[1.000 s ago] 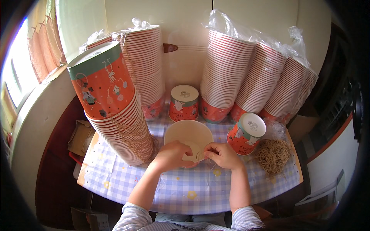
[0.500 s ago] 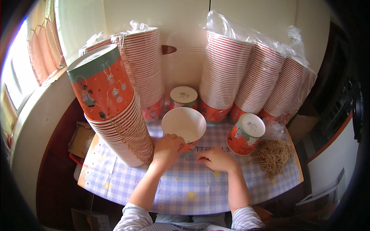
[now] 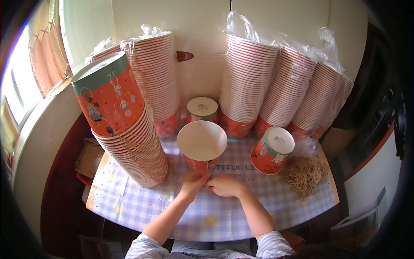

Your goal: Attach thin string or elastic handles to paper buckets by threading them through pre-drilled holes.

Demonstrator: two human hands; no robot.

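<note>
An orange paper bucket [image 3: 202, 142] with a white inside stands upright in the middle of the table, mouth up. A thin tan string [image 3: 207, 166] hangs at the near side of its rim. Just in front of the bucket, my left hand [image 3: 193, 184] and my right hand [image 3: 226, 185] meet, fingertips pinched together below the string. The string's lower end disappears between the fingers. Left of my hands leans a tall stack of upside-down buckets [image 3: 129, 149], with tan strings draped down its side.
To the right, another upside-down bucket [image 3: 272, 151] stands beside a tangled heap of tan string [image 3: 304, 176]. Behind stand plastic-wrapped bucket stacks [image 3: 248, 82] and a short upside-down bucket [image 3: 202, 108]. A blue checked cloth [image 3: 172, 220] covers the table.
My left hand has come down from the bucket's rim. My right hand has moved left, and both now meet in front of the bucket, at the string.
</note>
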